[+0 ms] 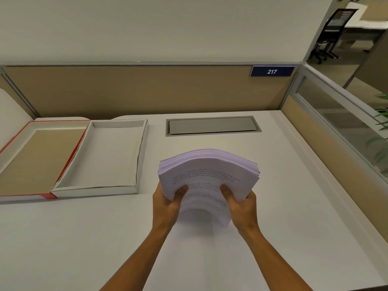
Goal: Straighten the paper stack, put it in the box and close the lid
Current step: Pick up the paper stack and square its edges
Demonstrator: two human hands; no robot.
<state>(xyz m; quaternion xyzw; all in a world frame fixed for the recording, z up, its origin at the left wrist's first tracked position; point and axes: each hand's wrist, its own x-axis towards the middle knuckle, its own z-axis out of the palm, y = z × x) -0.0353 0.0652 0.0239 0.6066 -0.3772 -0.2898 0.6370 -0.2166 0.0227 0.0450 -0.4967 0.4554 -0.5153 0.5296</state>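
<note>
1. While both hands grip it from the sides, the paper stack [206,175] stands on its near edge on the desk [294,196], bowed, near the middle.
2. The left hand [165,203] pinches the stack's left side, its fingers [180,191] pressed together on the printed top sheet.
3. The right hand [241,204] clamps the right side the same way.
4. The box [117,185] lies open and empty to the far left, apart from the stack.
5. Its red-edged lid [42,156] lies flat, touching the box's left side.
</note>
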